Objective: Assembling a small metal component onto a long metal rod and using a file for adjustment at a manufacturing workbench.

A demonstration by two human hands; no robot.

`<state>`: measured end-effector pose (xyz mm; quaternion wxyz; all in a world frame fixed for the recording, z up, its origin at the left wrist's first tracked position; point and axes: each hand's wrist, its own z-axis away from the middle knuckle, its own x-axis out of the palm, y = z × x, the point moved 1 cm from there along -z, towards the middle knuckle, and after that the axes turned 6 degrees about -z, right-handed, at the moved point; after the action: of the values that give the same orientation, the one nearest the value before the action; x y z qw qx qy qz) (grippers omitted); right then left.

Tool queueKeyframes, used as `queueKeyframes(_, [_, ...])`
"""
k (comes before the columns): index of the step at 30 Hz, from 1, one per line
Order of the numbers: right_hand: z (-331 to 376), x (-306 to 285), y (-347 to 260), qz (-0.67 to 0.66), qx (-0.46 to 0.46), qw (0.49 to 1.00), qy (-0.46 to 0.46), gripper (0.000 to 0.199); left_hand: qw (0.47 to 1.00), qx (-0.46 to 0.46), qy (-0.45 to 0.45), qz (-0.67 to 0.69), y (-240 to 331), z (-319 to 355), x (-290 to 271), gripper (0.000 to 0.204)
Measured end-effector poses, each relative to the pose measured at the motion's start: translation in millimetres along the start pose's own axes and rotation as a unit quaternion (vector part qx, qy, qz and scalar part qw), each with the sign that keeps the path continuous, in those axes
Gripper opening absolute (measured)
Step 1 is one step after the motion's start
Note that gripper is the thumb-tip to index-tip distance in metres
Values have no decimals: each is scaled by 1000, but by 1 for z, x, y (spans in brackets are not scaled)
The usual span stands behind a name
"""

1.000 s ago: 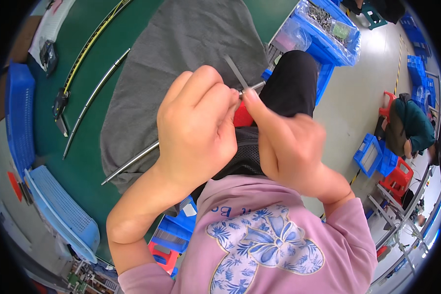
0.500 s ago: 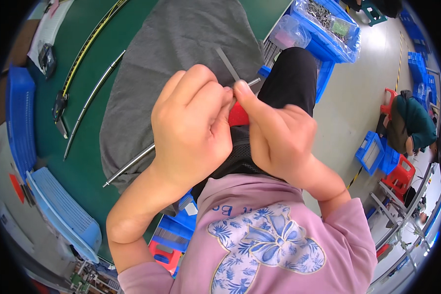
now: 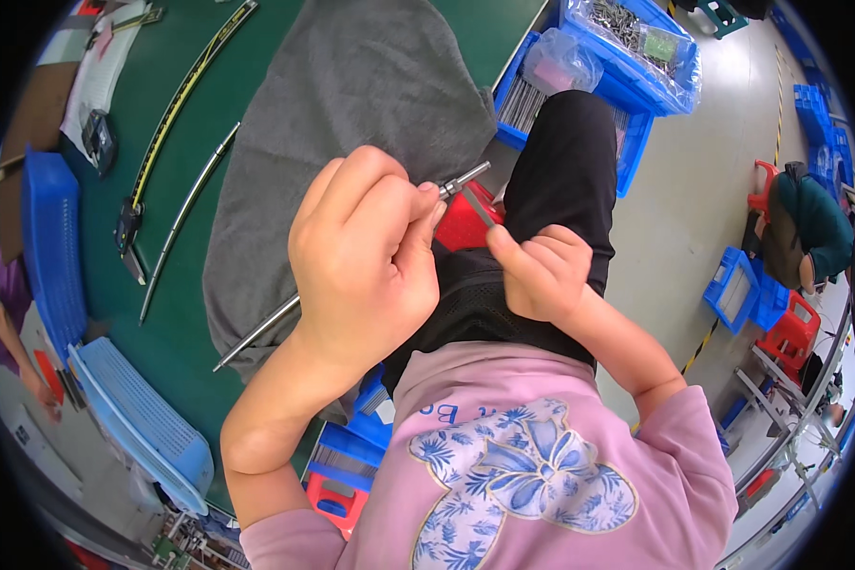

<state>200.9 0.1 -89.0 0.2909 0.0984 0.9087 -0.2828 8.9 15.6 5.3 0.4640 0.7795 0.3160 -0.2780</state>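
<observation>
My left hand is closed round a slim shiny metal rod. The rod slants through the fist, and its stepped end sticks out past the thumb. In my closed right hand, between thumb and fingers, is a thin flat grey strip. The strip's far tip lies close to the rod's stepped end; whether they touch I cannot tell. Both hands are above my lap, beside a grey cloth spread on the green table.
Left of the cloth lie another metal rod and a caliper with a yellow-and-black beam. Blue baskets line the left edge. At upper right, blue bins hold metal parts. People work at far left and right.
My right hand has moved down and right, away from my left hand, drawing the strip back. More of the rod's stepped end shows. My left hand has shifted only slightly.
</observation>
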Motion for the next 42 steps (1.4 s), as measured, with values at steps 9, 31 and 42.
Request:
queueKeyframes(9, [13,-10,-4,-86,34,994,63,57,1000,8,1,-22,1,2,0,19])
queueKeyframes(31, [-24,-15,-30,-195,145,970,12,50,1000,17,1,-12,0,1,-1,18])
queueKeyframes(42, [-36,-10,-34,-103,154,982,36,52,999,30,5,-18,-1,2,1,18])
